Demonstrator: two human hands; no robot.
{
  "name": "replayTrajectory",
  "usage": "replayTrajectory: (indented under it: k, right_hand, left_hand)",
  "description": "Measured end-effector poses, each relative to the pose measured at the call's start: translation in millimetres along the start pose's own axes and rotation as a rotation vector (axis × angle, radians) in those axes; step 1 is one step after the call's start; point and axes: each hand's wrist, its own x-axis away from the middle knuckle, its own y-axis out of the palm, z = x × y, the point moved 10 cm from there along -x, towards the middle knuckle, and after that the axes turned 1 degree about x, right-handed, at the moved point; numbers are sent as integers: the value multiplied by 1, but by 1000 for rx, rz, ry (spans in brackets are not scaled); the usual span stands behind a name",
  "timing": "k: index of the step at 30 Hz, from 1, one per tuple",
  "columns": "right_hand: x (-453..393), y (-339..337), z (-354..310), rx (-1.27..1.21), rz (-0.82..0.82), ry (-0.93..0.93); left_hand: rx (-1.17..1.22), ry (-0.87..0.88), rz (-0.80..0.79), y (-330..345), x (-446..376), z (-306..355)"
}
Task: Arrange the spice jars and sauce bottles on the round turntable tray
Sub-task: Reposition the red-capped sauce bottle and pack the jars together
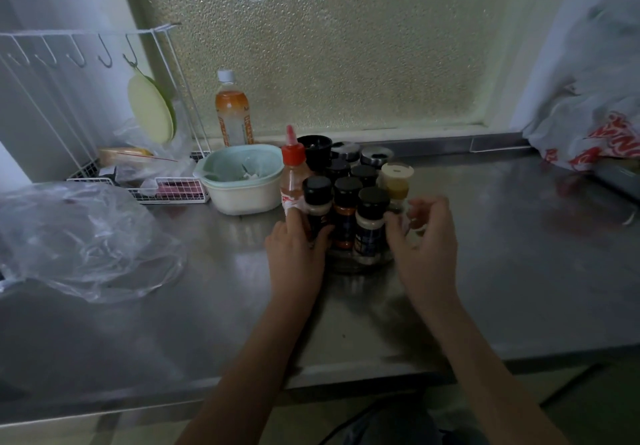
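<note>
Now nearly full, a clear round tray [360, 264] sits at the middle of a steel counter [502, 271], packed with black-capped jars [372, 222] standing upright and touching, a red-capped sauce bottle [292, 181] at its left edge and a cream-capped jar [396, 181] at its right. The left hand [298, 247] wraps the near-left jar [317, 209], one finger stretched up against the sauce bottle. The right hand [426, 236] curls at the tray's right side around what looks like a small clear jar; whether it grips or merely touches cannot be told. A mint bowl [242, 181] stands just left of the tray, a drink bottle [232, 112] farther back, a wire rack [104, 115] and a plastic bag [86, 240] to the left. The jars appear light, rigid and smooth, likely glass or hard plastic, so breakable if knocked over; packed this tightly, each is best taken around the body below the cap. The tall, narrow sauce bottle seems the easiest to tip and should be held low on its body.
</note>
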Motion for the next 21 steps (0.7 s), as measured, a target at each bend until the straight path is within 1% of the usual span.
replayTrajectory:
  k: [2, 4, 6, 9, 10, 11, 15, 17, 19, 21]
  right_hand:
    - [11, 12, -6, 63, -31, -60]
    - [15, 19, -1, 60, -34, -28]
    - [17, 22, 4, 0, -38, 8]
    - [14, 11, 11, -134, 56, 55]
    - [11, 8, 15, -142, 81, 78]
    - [6, 8, 18, -134, 74, 85]
    - [2, 29, 28, -84, -123, 79]
    - [3, 34, 34, -48, -146, 104]
    - [4, 28, 34, -72, -84, 130]
    - [5, 7, 26, -119, 98, 118]
  left_hand:
    - [-18, 23, 15, -1, -1, 3]
    - [10, 36, -1, 0, -2, 4]
    - [27, 49, -23, 2, -2, 5]
    - [43, 42, -53, 4, 0, 6]
    - [65, 40, -61, 4, 0, 8]
    - [91, 46, -72, 4, 2, 10]
    - [99, 194, -132, 8, 10, 33]
    - [64, 240, -155, 13, 13, 39]
    - [13, 244, -158, 18, 12, 38]
    - [-8, 229, -165, 24, 11, 35]
